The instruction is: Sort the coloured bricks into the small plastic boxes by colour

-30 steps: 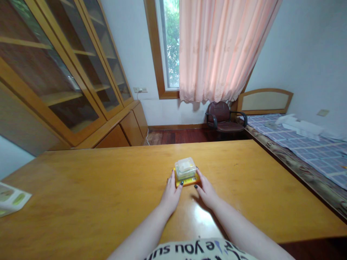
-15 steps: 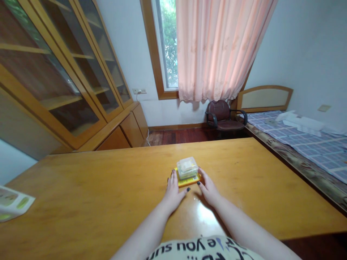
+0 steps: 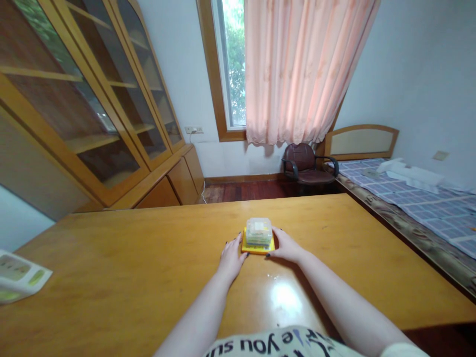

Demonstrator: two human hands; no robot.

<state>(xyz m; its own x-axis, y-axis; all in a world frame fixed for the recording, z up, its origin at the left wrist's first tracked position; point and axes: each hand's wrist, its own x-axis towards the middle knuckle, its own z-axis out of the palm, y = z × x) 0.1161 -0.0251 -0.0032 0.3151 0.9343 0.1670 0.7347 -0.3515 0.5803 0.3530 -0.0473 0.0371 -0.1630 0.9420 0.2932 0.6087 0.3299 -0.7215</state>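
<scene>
A stack of small clear plastic boxes (image 3: pixel 259 230) rests on a flat yellow block (image 3: pixel 256 250), which lies on the wooden table. What is inside the boxes is too small to make out. My left hand (image 3: pixel 231 255) is against the block's left side, its thumb at the near left corner. On the other side, my right hand (image 3: pixel 284 245) curves around the right edge, with the thumb at the near right corner. Between them the two hands hold the block from both sides. Dark nail polish shows on the fingers.
The wooden table (image 3: pixel 148 258) spreads around the stack. At its left edge stands a white and green plastic item (image 3: pixel 26 277), partly cut off. Beyond are a glass-door cabinet (image 3: pixel 111 153), a brown armchair (image 3: pixel 307 166) and, at right, a bed (image 3: pixel 409 198).
The stack has turned slightly and now sits squarer to me. My left thumb has drawn in to the block's near corner, and my right hand has come closer around its edge.
</scene>
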